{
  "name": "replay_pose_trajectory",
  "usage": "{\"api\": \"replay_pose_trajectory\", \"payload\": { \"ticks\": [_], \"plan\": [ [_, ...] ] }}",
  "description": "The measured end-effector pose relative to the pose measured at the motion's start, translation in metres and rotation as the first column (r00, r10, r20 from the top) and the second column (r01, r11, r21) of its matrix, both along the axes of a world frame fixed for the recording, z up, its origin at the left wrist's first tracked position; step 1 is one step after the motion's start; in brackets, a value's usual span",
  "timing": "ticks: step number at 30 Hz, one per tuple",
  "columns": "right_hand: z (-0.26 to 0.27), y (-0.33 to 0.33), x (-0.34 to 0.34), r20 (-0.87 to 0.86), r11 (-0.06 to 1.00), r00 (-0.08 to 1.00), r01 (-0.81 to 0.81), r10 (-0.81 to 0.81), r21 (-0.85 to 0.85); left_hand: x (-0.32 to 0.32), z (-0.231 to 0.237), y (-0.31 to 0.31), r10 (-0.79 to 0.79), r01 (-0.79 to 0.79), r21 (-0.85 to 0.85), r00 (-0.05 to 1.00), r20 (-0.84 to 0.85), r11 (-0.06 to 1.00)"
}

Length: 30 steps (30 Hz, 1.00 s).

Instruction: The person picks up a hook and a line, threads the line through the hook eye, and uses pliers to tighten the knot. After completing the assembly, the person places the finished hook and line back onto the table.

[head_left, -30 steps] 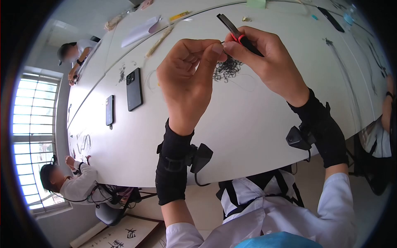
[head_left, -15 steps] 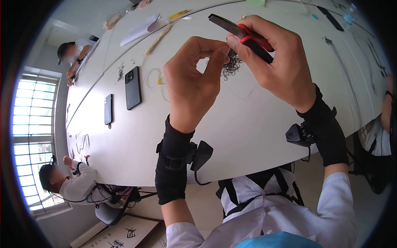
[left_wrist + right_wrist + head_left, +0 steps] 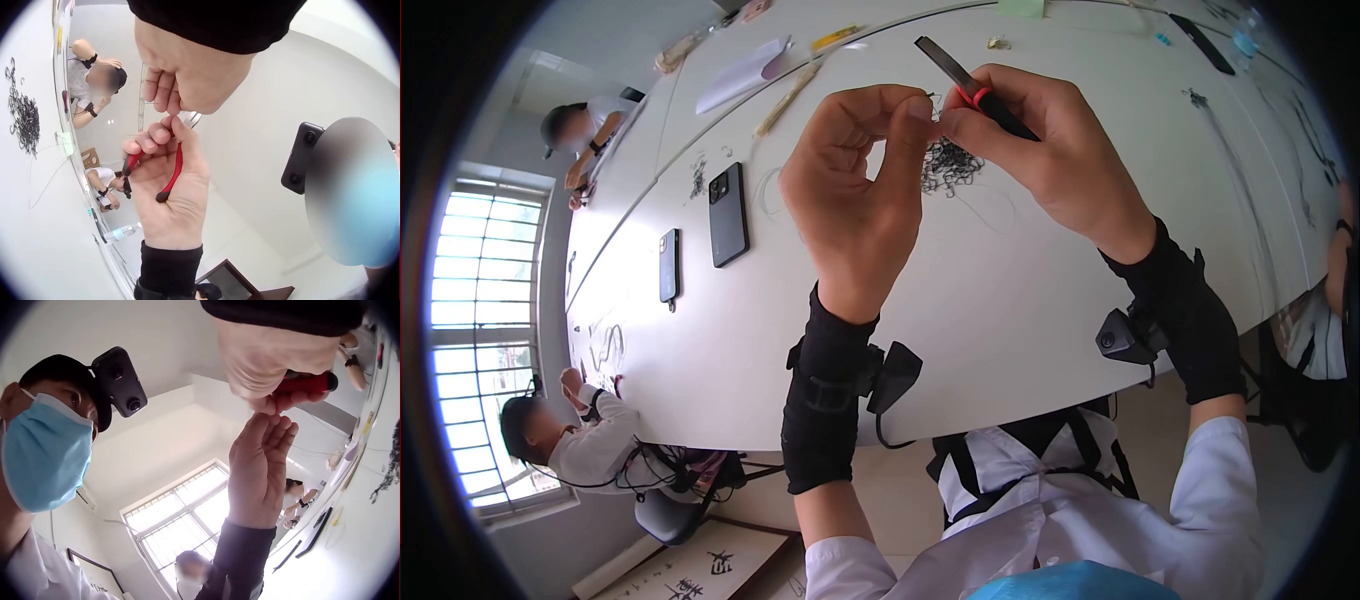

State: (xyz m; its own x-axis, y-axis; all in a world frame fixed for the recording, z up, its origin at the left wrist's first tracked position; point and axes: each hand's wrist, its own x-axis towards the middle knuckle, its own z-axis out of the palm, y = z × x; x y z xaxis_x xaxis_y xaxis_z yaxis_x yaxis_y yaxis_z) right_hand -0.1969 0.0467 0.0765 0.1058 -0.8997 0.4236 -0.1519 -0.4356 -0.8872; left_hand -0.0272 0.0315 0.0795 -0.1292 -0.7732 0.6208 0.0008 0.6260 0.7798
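My left hand (image 3: 855, 185) pinches a tiny dark hook-like piece (image 3: 931, 96) between thumb and forefinger; most of it is hidden by the fingertips. In my right hand (image 3: 1055, 150) I grip pliers (image 3: 1008, 118) with red-and-black handles, their long metal nose pointing up and away to the left. The right thumb and forefinger come right up to the left fingertips. Seen from the left wrist, both handles of the pliers (image 3: 170, 178) lie across the right palm. Below the hands, a pile of small dark hooks (image 3: 948, 170) lies on the white table.
Two phones (image 3: 728, 215) (image 3: 669, 265) lie on the table to the left, near a smaller scatter of hooks (image 3: 698, 175). Thin clear line (image 3: 990, 215) curls beside the pile. Farther off are paper (image 3: 740, 78) and a bottle (image 3: 1246, 38). Other people (image 3: 575, 435) sit around the table.
My right hand swung up and right with the pliers, turning them, then came back left and down beside the left fingertips. The left hand shifted slightly right, then back left, still pinching.
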Motion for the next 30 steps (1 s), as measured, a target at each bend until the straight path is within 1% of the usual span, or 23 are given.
{"api": "replay_pose_trajectory", "payload": {
  "ticks": [1,3,4,7,10,13,16,19,22,28,30],
  "plan": [
    [0.004,0.004,0.001,-0.053,1.0,0.999,0.006,-0.005,0.014,-0.001,-0.001,-0.001,0.012,-0.011,0.012,1.0,-0.029,1.0],
    [0.014,0.013,0.002,-0.16,0.999,0.987,0.02,-0.013,0.041,-0.001,-0.003,-0.002,0.029,-0.029,-0.006,0.999,-0.018,1.0],
    [0.013,0.014,0.002,-0.189,0.999,0.982,0.034,-0.031,0.011,0.0,-0.003,-0.003,0.038,-0.038,-0.015,0.999,-0.012,0.999],
    [0.006,0.012,0.009,0.01,0.999,0.999,0.046,-0.045,-0.018,0.0,-0.002,-0.004,0.076,-0.076,-0.037,0.997,0.001,0.996],
    [0.019,0.016,0.01,0.088,0.994,0.993,0.078,-0.085,0.076,-0.003,0.001,0.0,0.085,-0.085,-0.011,0.996,-0.004,0.996],
    [0.017,0.011,0.002,0.091,0.985,0.995,0.025,-0.041,0.17,-0.003,-0.001,0.001,0.105,-0.096,-0.086,0.988,0.114,0.992],
    [0.012,0.009,0.001,0.084,0.986,0.995,0.047,-0.061,0.157,-0.003,-0.004,0.0,0.117,-0.1,-0.111,0.98,0.161,0.989],
    [0.01,0.007,0.0,0.068,0.991,0.996,0.053,-0.061,0.12,-0.004,-0.002,0.002,0.116,-0.1,-0.096,0.977,0.18,0.99],
    [0.012,0.008,0.001,0.044,0.991,0.994,0.097,-0.101,0.089,-0.005,-0.002,0.002,0.093,-0.084,-0.056,0.979,0.183,0.995],
    [0.007,0.004,-0.004,-0.026,0.99,0.993,0.116,-0.114,0.087,-0.003,0.0,0.001,0.13,-0.101,-0.122,0.956,0.263,0.987],
    [0.007,0.004,-0.003,-0.034,0.989,0.992,0.123,-0.121,0.088,-0.001,0.002,0.001,0.138,-0.111,-0.107,0.948,0.288,0.988]
  ]
}}
